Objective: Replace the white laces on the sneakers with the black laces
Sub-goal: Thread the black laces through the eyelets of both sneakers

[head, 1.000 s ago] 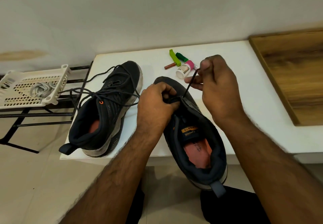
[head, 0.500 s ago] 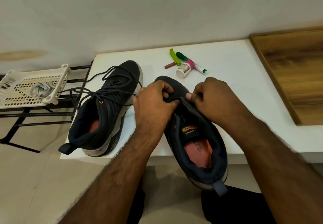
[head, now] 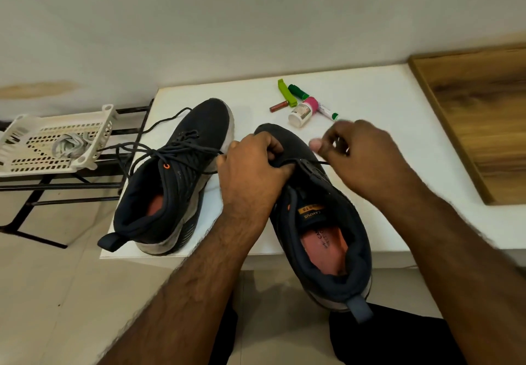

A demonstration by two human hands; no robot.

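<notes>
Two dark sneakers lie on the white table (head: 378, 100). The left sneaker (head: 182, 171) is laced with a black lace whose loose ends trail off to the left. The right sneaker (head: 321, 216) hangs partly over the table's front edge. My left hand (head: 250, 168) grips its upper near the lowest eyelets. My right hand (head: 358, 159) pinches a black lace (head: 320, 163) that comes out of an eyelet and runs to the right. The white laces (head: 69, 145) lie bundled in a white basket (head: 34, 162) on the left.
Behind the right sneaker lie a green clip (head: 287, 93), a green marker (head: 313, 103), a small brown tube (head: 278, 106) and a white bottle with a pink cap (head: 303, 111). A wooden board (head: 481, 114) covers the table's right side. The basket sits on a black metal rack (head: 57, 194).
My right hand dropped from above the shoe to the eyelets, then moved right, drawing the black lace out sideways. My left hand kept its grip on the shoe.
</notes>
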